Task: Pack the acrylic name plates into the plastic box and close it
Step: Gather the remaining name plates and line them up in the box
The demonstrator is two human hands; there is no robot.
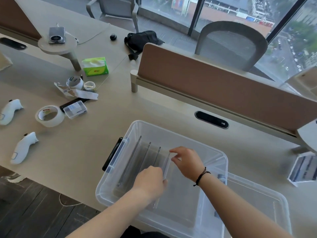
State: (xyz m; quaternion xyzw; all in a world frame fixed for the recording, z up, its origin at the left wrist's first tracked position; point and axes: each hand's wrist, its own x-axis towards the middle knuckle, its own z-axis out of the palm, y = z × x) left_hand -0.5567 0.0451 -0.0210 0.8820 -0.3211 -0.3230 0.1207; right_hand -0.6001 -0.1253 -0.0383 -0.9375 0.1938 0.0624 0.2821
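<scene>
A clear plastic box point(171, 133) with a black side latch sits open on the desk's near edge. Three acrylic name plates point(137, 152) stand on edge in a row inside its left half. A fourth acrylic plate point(166, 164) stands just right of them. My right hand point(186, 162) pinches its far top end and my left hand point(150, 181) grips its near end. The box's clear lid point(257, 200) lies to the right, partly under the box and my right forearm.
A tape roll point(49, 115), a small clear case point(75, 109), two white controllers point(23, 147), a green tissue pack point(95, 66) and cups lie to the left. A brown desk divider point(223, 86) runs behind the box. A white hexagonal item point(303, 167) sits at the right.
</scene>
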